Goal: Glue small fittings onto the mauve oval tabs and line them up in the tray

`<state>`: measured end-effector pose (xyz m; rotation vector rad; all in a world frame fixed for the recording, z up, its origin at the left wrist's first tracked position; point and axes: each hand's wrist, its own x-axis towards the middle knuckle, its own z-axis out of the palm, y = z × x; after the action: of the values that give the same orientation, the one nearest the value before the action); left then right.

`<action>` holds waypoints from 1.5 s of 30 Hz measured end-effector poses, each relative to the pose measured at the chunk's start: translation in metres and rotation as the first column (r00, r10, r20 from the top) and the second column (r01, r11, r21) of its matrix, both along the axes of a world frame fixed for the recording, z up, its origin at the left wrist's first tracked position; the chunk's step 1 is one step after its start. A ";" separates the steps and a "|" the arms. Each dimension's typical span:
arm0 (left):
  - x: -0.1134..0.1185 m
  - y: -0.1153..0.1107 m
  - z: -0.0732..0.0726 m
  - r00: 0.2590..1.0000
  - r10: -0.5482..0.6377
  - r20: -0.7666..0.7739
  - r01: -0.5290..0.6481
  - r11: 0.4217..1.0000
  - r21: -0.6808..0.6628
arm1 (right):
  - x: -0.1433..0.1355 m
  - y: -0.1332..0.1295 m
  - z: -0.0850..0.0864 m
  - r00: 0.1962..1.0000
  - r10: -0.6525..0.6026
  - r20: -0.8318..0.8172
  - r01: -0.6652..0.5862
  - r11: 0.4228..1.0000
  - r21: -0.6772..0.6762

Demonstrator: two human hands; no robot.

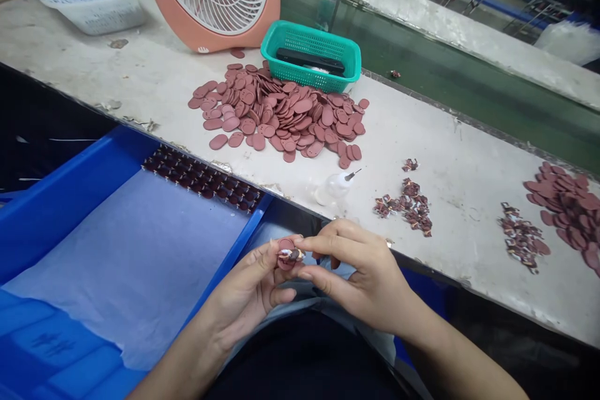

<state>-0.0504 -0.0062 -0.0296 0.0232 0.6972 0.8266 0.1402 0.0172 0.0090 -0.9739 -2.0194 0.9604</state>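
My left hand (253,281) pinches a reddish-brown oval disc (285,244) between thumb and fingers, just in front of the bench edge. A small dark-brown and white figure (294,255) lies across the middle of the disc. My right hand (356,269) comes in from the right, its index fingertip and thumb closed on the disc's right side. Beyond my hands, a white dropper bottle (335,189) with a thin dark needle tip lies on the bench. Behind it spreads a heap of matching oval discs (281,115), some with small holes.
Small brown figures (412,206) lie to the right, with more figures (520,237) and discs (567,206) beyond. A green basket (312,31), an orange fan (187,19) and a white tub (100,15) stand behind. A blue tray (56,219) at left holds rows of dark pieces (201,180).
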 end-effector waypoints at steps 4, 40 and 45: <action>-0.004 0.001 -0.003 1.000 0.002 0.010 -0.002 1.000 0.017 | -0.005 0.002 -0.002 1.000 -0.003 -0.018 0.003 1.000 0.011; -0.103 0.041 -0.091 0.150 0.265 -0.952 -0.013 0.964 0.267 | -0.078 0.012 -0.076 0.972 -0.139 0.190 -0.014 0.772 0.636; -0.143 0.074 -0.131 -0.175 0.048 -0.983 0.219 0.976 0.009 | -0.055 0.001 -0.085 0.962 -0.159 0.223 -0.003 0.808 0.589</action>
<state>-0.1932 0.0681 -0.1611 1.0648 2.1856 0.5615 0.0855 0.0182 -0.0760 -0.8495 -2.2657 0.1191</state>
